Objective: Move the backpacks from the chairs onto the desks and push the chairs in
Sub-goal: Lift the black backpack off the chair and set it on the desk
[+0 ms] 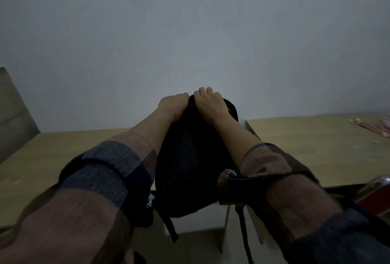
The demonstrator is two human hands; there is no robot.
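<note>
Head view, dim light. Your left hand [172,103] and right hand [209,103] are both gripping the top edge of a black backpack [190,158], fingers curled over and closed on the fabric, the two hands almost touching each other at the peak of the bag. The backpack is standing upright with its base at the near edge where two counters meet: the left counter [52,158] is lying under your left forearm, the right counter [316,147] under your right. A narrow gap is separating the two counters, and the bag is straddling it. Whether the base is resting fully on the counter tops or still hanging partly off the edge cannot be told, since your rolled plaid sleeves [101,179] are covering its lower corners. Two dark straps [244,234] are dangling from the bottom of the backpack toward the floor. The bag is appearing closed; its contents are not showing. A tan chair back [14,111] is standing at the far left behind the left counter. A red chair with a chrome frame [375,192] is showing at the lower right. Small pinkish items [377,128], too blurred to identify, are lying on the far right counter.
</note>
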